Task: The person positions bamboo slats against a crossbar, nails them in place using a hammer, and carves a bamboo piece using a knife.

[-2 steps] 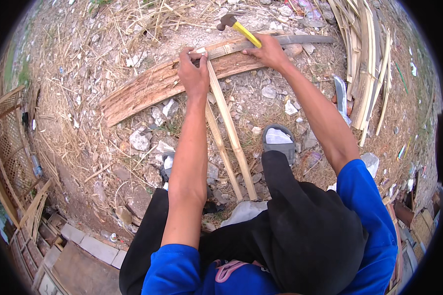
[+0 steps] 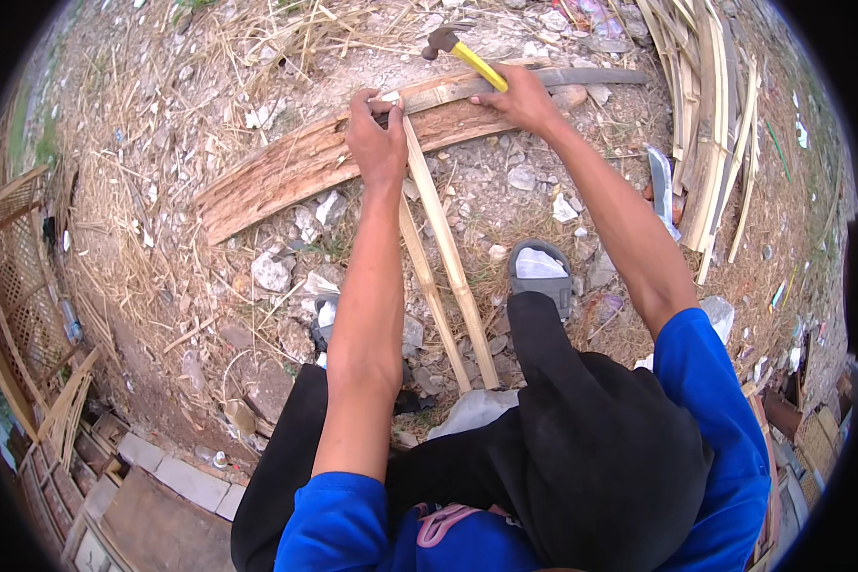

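My right hand (image 2: 522, 100) is closed round the yellow handle of a claw hammer (image 2: 479, 66), its head pointing to the upper left. The thumb of that hand lies against a long bamboo strip (image 2: 440, 92) running crosswise on a weathered wooden plank (image 2: 276, 178). At the plank's middle, my left hand (image 2: 378, 138) pinches the far end of a pale bamboo strip (image 2: 448, 243) where it meets the crosswise one. A small whitish bit shows by its fingertips; what it is, I cannot tell. Another narrower strip (image 2: 429, 276) runs alongside toward me, its far end hidden by my left hand.
A bundle of split bamboo strips (image 2: 710, 143) lies at the far right, with a machete-like blade (image 2: 660, 181) beside it. Stones (image 2: 272, 273) and dry straw litter the ground. A woven bamboo panel (image 2: 17, 253) stands at the left edge. My sandalled foot (image 2: 541, 272) is near the strips.
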`<state>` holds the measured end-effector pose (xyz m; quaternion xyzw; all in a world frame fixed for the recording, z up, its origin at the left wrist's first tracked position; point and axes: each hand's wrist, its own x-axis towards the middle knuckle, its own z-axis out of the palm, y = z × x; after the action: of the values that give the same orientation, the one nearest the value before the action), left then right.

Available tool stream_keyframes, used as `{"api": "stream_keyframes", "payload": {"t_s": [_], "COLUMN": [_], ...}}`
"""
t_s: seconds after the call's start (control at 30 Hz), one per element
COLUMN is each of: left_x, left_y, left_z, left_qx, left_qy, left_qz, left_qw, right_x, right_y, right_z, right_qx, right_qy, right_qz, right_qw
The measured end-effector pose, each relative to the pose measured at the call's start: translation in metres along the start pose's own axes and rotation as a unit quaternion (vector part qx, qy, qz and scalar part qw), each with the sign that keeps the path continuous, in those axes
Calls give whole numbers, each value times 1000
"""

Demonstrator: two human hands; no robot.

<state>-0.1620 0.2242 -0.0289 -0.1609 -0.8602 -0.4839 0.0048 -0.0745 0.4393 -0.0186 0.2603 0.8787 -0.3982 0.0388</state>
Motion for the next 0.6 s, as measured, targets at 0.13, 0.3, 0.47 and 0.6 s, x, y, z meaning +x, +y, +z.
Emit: {"api": "stream_keyframes", "payload": {"t_s": [0.13,0.3,0.47,0.6], "left_x": [1,2,2,3], "left_y": [7,6,5,8], "left_z": [2,-1,-1,-2], "left_qx": [0,-5,-20,-22], "left_qy": [-14,-14,-5,-7], "left_qz": [-2,1,5,5], "left_qw": [1000,1000,1000,1000], "right_x": [4,-28,-80,-92], "right_y": [9,-16,-46,-50], "right_z": [2,7,15,26], "right_qx": [-38,19,105,84], "right_qy": [8,67,69,62], "right_qz": [-25,-55,-124,-146], "right_qw": [999,996,984,984]}}
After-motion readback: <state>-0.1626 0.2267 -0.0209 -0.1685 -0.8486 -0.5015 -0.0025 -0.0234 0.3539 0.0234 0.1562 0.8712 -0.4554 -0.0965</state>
